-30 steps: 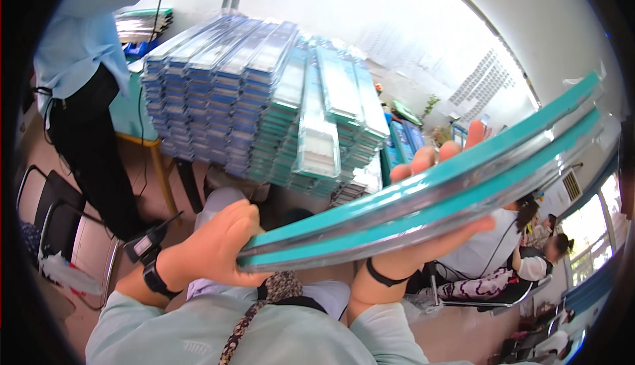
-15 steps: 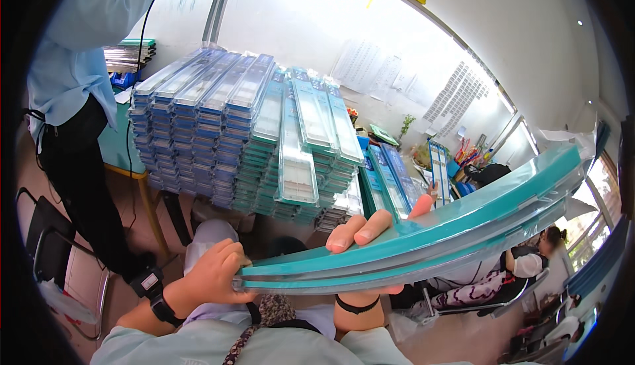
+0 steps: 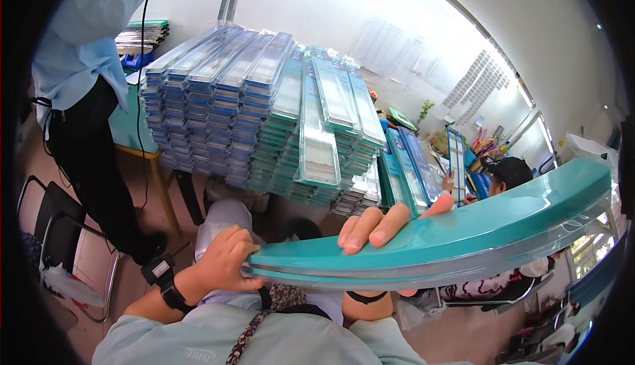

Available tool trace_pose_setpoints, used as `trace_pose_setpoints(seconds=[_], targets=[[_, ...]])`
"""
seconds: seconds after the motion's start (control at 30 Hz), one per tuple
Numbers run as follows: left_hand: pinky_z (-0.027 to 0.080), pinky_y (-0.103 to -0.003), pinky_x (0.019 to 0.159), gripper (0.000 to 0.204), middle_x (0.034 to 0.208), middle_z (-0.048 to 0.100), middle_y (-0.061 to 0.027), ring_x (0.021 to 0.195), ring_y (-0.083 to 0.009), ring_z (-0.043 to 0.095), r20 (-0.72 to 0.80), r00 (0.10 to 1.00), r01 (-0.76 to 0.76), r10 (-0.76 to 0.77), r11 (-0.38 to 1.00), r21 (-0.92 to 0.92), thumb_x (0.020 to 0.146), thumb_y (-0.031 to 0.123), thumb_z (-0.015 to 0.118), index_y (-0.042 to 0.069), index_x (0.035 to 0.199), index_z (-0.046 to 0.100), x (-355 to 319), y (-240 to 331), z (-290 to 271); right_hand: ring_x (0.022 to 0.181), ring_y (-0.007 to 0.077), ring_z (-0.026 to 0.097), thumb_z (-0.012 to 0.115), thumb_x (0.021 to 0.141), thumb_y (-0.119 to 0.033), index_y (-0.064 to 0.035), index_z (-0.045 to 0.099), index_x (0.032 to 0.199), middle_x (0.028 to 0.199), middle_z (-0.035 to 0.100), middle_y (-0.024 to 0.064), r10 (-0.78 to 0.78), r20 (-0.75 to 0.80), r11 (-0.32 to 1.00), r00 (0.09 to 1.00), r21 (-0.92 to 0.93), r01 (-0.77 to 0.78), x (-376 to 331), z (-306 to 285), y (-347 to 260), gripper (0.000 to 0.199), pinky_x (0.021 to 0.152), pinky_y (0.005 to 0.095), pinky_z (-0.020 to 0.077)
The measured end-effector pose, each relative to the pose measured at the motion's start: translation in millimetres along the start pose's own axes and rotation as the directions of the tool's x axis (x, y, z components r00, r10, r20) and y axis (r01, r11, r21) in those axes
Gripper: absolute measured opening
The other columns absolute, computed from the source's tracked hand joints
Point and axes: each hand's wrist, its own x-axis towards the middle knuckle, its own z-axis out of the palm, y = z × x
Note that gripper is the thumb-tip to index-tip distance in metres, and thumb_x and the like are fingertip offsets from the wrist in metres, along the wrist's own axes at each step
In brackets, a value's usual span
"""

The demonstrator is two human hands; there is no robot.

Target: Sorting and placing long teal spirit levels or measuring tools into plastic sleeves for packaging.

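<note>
I hold a long teal plastic tray [image 3: 463, 233] with a clear layer under it, level across the lower right of the view. My left hand [image 3: 221, 266] grips its near end, and a dark watch sits on that wrist. My right hand [image 3: 377, 226] wraps over the tray's middle from behind, fingers on its top face. Behind the tray rise tall stacks of blue and teal trays [image 3: 258, 107] in clear wrap on a table.
A person in a light blue top and dark trousers [image 3: 86, 87] stands at the left by a table [image 3: 132, 133]. A black chair [image 3: 53, 226] is at lower left. Another person in a dark cap [image 3: 506, 173] sits at right among upright trays.
The tray has dropped from a steep upward tilt to nearly level. My right hand has slid from under it to over its top.
</note>
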Motion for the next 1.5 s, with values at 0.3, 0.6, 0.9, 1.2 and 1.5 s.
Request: trace_pose_setpoints(seconds=[0.3,0.6,0.9,1.2,1.5], targets=[[0.039,-0.041,0.063,0.059,0.080,0.048,-0.0126,0.072,-0.0307,0.048,-0.050,0.997,0.065,-0.063,0.997,0.035,0.056,0.032,0.083,0.003,0.094,0.049,-10,1,6,0.089,0.0397,0.060,0.075,0.080,-0.031,-0.0234,0.009,0.152,0.107,0.055,0.0209,0.032,-0.013,0.999,0.999,-0.023,-0.032,1,3,6,0.098,0.074,0.0490,0.0494],[0.039,-0.041,0.062,0.059,0.079,0.046,-0.0125,0.071,-0.0308,0.046,-0.050,0.996,0.078,-0.078,0.997,0.000,0.057,0.033,0.083,0.003,0.095,0.049,-11,-4,8,0.090,0.0393,0.059,0.075,0.080,-0.030,-0.0235,0.008,0.152,0.107,0.055,0.0215,0.050,-0.006,0.999,0.999,-0.010,-0.050,0,0,10,0.098,0.075,0.0495,0.0495],[0.036,-0.040,0.060,0.053,0.078,0.044,-0.0132,0.068,-0.0312,0.043,-0.044,0.997,0.058,-0.062,0.995,-0.082,0.064,0.038,0.080,0.003,0.090,0.050,-16,-3,6,0.091,0.0370,0.059,0.071,0.082,-0.040,-0.0181,0.008,0.152,0.110,0.053,0.0191,0.126,-0.100,0.975,0.987,-0.172,-0.142,3,2,11,0.097,0.076,0.0460,0.0522],[0.038,-0.041,0.072,0.058,0.087,0.043,-0.0190,0.079,-0.0338,0.043,-0.021,0.970,0.228,-0.244,0.930,-0.288,0.078,0.043,0.070,-0.006,0.099,0.048,12,7,-13,0.124,0.0364,0.048,0.058,0.093,-0.036,0.0020,0.027,0.144,0.143,0.036,0.0225,0.426,-0.297,0.830,0.855,-0.248,-0.500,3,13,38,0.071,0.097,0.0466,0.0457],[0.047,-0.029,0.076,0.054,0.097,0.062,-0.0099,0.089,-0.0136,0.056,0.272,0.752,0.614,-0.601,0.488,-0.620,0.089,0.042,0.061,-0.006,0.113,0.054,75,41,-70,0.101,0.0143,0.055,0.063,0.090,-0.018,0.0008,0.039,0.131,0.115,0.056,0.0091,0.470,-0.528,0.762,0.708,-0.163,-0.627,24,32,67,0.051,0.088,0.0287,0.0439]])
